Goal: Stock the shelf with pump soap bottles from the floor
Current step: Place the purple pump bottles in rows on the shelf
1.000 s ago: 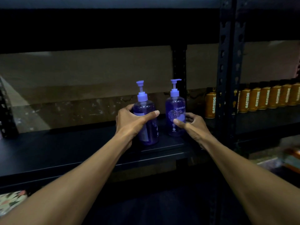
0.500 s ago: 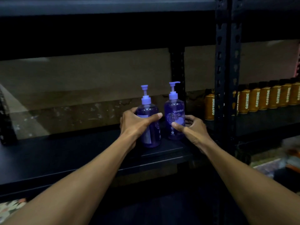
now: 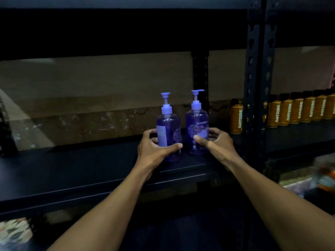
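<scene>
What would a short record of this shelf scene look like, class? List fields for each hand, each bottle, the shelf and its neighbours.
Left hand: grips the left purple pump bottle, thumb across its front
Right hand: grips the right purple pump bottle, thumb on its label
Bottle posture: both upright, side by side on the black shelf board
Labels: right bottle's "guardian" print faces the camera; left bottle's is turned aside
Neighbours: a row of orange OATSIDE bottles in the next bay, beyond the black upright post
</scene>
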Available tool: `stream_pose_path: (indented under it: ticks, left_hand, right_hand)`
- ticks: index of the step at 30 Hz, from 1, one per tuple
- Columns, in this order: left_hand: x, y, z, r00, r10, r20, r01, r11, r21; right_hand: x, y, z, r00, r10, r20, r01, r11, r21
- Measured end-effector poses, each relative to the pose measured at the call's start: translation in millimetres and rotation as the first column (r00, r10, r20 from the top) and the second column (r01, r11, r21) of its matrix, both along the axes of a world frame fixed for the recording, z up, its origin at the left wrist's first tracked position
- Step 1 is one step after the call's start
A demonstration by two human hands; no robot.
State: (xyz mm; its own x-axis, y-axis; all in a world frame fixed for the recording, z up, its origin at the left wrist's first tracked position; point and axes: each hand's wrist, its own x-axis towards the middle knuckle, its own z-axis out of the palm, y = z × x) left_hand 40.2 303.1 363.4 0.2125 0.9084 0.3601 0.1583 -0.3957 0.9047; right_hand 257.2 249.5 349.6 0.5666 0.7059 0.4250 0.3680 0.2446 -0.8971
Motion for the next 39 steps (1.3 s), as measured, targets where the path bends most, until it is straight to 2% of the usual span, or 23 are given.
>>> stream_pose_path:
  ticks: [4,8,14,19,27,31,35,39]
  left_hand:
    - [-0.7,6.9,-4.1,0.996,-0.054,0.076,0.057,0.997,-0.046]
    - [-1.2,9.4,-4.7,0.999,-0.042,0.011,0.042,0.999,-0.007]
    - [-0.7,18.9,-11.8,0.996,-0.055,0.075,0.059,0.997,-0.043]
    - [-0.1,12.4,-8.7,0.998,-0.055,0.019,0.055,0.998,0.013]
    - [3.7,15.0,-10.3,1.0,-0.009,0.008,0.008,1.0,0.024]
    - [2.8,17.1,-13.2,0.999,-0.035,0.012,0.035,0.999,-0.001]
    - [1.6,19.9,-10.0,0.996,-0.079,-0.03,0.078,0.997,-0.023]
    - [-6.5,31.8,3.3,0.983,-0.093,-0.156,0.093,0.996,-0.013]
  right_hand:
    - [-2.5,-0.8,-0.4,1.0,-0.007,0.004,0.007,1.0,-0.007]
    - [-3.9,-1.2,-0.1,1.0,-0.008,0.004,0.008,1.0,-0.003]
    - [-3.1,-1.5,-1.0,1.0,0.006,0.021,-0.006,1.0,-0.009]
    - [-4.8,-2.4,0.5,1.0,0.015,0.014,-0.015,1.0,-0.021]
    - [-6.2,-7.1,3.5,1.0,0.014,0.015,-0.013,0.999,-0.047]
    - [-11.5,-11.6,3.7,0.999,-0.015,0.046,0.019,0.997,-0.073]
    - [-13.0,-12.4,7.7,0.998,-0.046,0.047,0.052,0.99,-0.13]
    - [-10.3,5.3,19.6,0.992,-0.043,0.117,0.069,0.972,-0.223]
